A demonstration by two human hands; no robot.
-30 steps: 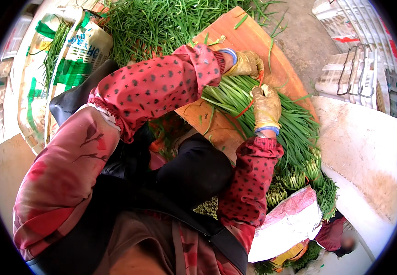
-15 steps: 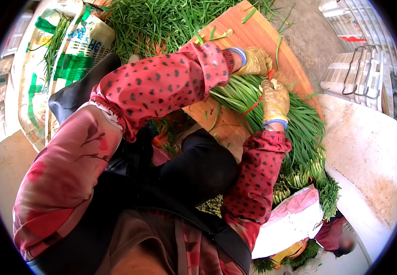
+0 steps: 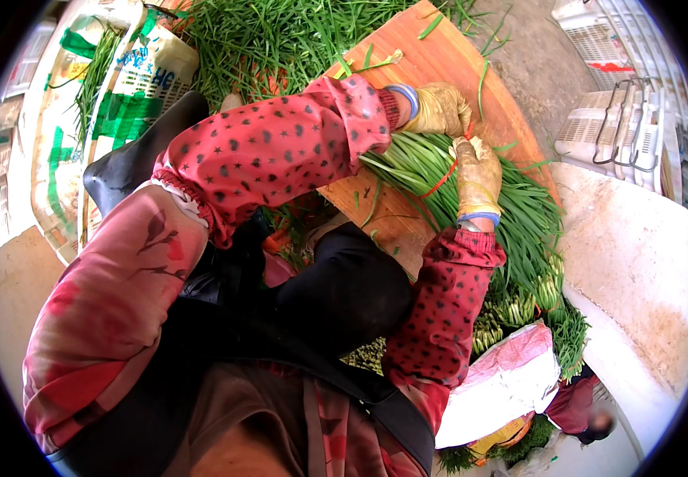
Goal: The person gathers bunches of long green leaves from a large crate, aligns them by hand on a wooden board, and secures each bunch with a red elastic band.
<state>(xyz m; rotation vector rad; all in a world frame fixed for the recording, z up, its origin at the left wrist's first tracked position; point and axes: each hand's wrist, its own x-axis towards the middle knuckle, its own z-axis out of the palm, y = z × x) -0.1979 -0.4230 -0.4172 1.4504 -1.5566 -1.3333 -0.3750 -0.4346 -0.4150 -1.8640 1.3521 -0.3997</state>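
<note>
A thick bunch of garlic chives [image 3: 511, 211] lies across a wooden board [image 3: 407, 67], with a thin red tie [image 3: 441, 181] looped around it. Both my hands wear yellowish rubber gloves and are closed at the bunch's far side. My left hand [image 3: 439, 110] pinches one part of the red tie just above the stems. Close beside it, my right hand [image 3: 477, 176] has curled fingers over the bunch and grips the tie too. The tie's ends are mostly hidden by the fingers.
Loose green leaves [image 3: 272, 40] spread beyond the board. White plastic crates [image 3: 610, 131] stand at far right; a taped white basket [image 3: 141, 87] is at far left. More tied bunches [image 3: 550, 286] and a white sack [image 3: 503, 389] lie near right. Another person [image 3: 578, 409] is at lower right.
Both hands stay nearly in place, with only slight shifts of the fingers at the red tie. The chive bunch has not visibly moved.
</note>
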